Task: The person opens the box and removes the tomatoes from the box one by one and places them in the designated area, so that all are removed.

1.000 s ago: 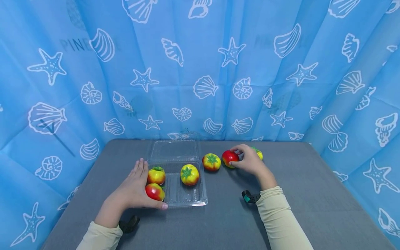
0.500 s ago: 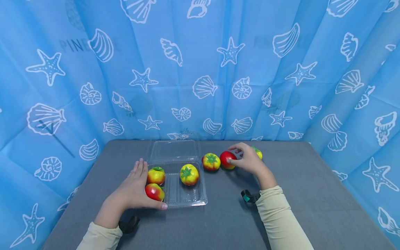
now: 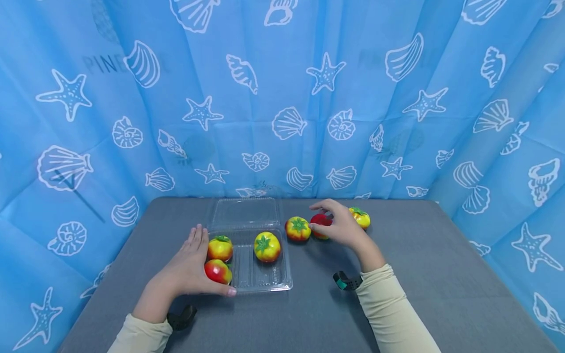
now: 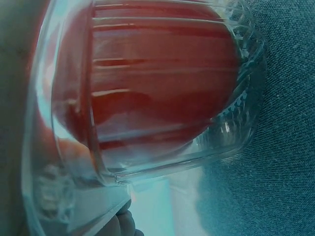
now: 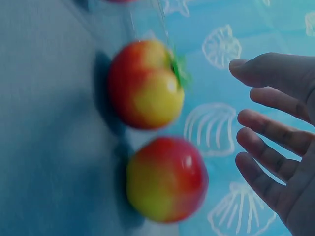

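My left hand [image 3: 187, 269] lies along the left side of a clear plastic clamshell box [image 3: 251, 289], fingers straight and thumb along the front edge. Inside the box are a yellow-red fruit [image 3: 220, 248] and a redder fruit [image 3: 218, 271] at the left, and a yellow fruit with a green leafy cap [image 3: 267, 246] at the right. Over the table, my right hand [image 3: 342, 228] hovers with fingers spread, holding nothing. Below its fingertips sits a red fruit [image 3: 321, 225], beside a yellow-red fruit [image 3: 298, 229]. In the right wrist view, both fruits stand apart from the hand.
The box's lid [image 3: 245, 212] is folded back toward the rear of the grey table [image 3: 419, 274]. Another yellow fruit [image 3: 359, 217] sits behind the right hand. A blue shell-patterned curtain [image 3: 265, 98] closes off the back and sides.
The red fruit has shifted left, up to the capped fruit beside it. My right hand has let go of it and moved up and left, uncovering the far-right fruit. The left hand stays put.
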Available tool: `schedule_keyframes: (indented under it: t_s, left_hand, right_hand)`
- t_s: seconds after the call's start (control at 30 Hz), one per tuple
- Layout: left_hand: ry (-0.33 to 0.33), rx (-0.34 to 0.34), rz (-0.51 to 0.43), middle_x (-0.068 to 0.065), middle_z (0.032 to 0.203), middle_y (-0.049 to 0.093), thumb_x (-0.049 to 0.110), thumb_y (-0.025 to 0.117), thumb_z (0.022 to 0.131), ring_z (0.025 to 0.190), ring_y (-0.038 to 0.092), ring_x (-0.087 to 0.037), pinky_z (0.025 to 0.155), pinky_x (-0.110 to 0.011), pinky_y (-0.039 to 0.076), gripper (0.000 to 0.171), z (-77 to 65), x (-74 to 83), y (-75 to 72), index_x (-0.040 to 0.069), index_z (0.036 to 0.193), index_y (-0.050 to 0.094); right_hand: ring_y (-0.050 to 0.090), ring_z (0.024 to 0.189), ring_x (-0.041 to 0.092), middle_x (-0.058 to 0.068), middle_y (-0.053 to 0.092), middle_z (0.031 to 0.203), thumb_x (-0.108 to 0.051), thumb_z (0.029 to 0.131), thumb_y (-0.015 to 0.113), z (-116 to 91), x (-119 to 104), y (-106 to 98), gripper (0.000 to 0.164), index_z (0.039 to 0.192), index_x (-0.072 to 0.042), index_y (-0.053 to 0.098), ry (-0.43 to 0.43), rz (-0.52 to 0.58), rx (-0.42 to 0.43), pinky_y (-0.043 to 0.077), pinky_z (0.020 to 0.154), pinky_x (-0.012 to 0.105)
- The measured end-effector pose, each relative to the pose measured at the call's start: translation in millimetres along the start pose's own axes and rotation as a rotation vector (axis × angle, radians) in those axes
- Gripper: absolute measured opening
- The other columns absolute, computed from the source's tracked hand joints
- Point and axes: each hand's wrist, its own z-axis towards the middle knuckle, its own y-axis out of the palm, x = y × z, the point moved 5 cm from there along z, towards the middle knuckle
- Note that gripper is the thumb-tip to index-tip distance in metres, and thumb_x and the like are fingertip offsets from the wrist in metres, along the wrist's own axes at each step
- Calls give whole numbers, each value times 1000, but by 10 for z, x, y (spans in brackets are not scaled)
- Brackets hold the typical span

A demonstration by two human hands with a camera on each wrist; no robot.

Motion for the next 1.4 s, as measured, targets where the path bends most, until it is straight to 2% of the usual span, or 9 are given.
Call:
schedule_keyframes:
  t_s: [0.2, 0.37, 0.53, 0.67, 0.97, 1.2, 1.4]
  left_hand:
    - [-5, -2, 10, -28, 177, 2, 86, 84, 55, 162, 3, -53, 125, -74, 23, 163, 7, 1, 7, -4, 168, 8]
    - [-1, -1, 9, -28, 177, 2, 86, 84, 56, 162, 3, -54, 125, -75, 24, 163, 9, 4, -2, -4, 168, 8]
    - [1, 3, 10, -28, 177, 3, 85, 84, 56, 162, 3, -54, 124, -75, 25, 162, 7, 6, -15, -4, 168, 9]
    - [0, 2, 12, -28, 177, 3, 85, 84, 56, 162, 4, -54, 123, -76, 26, 161, 1, 16, -21, -4, 168, 9]
    - [2, 6, 14, -29, 177, 4, 85, 84, 57, 162, 4, -54, 123, -76, 26, 161, -11, 37, -31, -5, 168, 10]
    - [6, 12, 16, -29, 177, 4, 85, 83, 57, 162, 4, -55, 123, -76, 26, 161, -11, 26, -26, -5, 168, 9]
    - [4, 13, 12, -29, 177, 4, 85, 84, 56, 162, 4, -55, 123, -77, 26, 162, -7, 21, -13, -5, 168, 9]
  right_hand:
    - [64, 124, 37, 10, 69, 134, -22, 90, 86, -13, -237, 176, 46, 132, -11, 70, -82, 53, -55, 56, 105, 59]
    - [65, 123, 31, 2, 68, 135, -24, 86, 90, -38, -418, 365, 50, 132, -17, 70, -140, 101, -119, 58, 104, 55]
    - [63, 129, 30, 3, 66, 141, -23, 85, 91, -57, -510, 569, 60, 138, -14, 67, -161, 84, -193, 58, 107, 53]
    - [62, 127, 29, 5, 65, 142, -22, 87, 89, -66, -533, 690, 60, 141, -11, 65, -161, 70, -240, 57, 108, 52]
    - [63, 123, 27, 3, 67, 139, -20, 87, 89, -64, -511, 819, 58, 140, -13, 66, -177, 29, -243, 56, 107, 46]
    - [59, 129, 21, 0, 66, 140, -22, 87, 88, -68, -490, 869, 56, 139, -15, 67, -171, -2, -237, 53, 112, 48]
    - [57, 129, 21, -1, 66, 138, -23, 87, 89, -76, -471, 891, 56, 139, -18, 68, -142, -14, -235, 54, 112, 47]
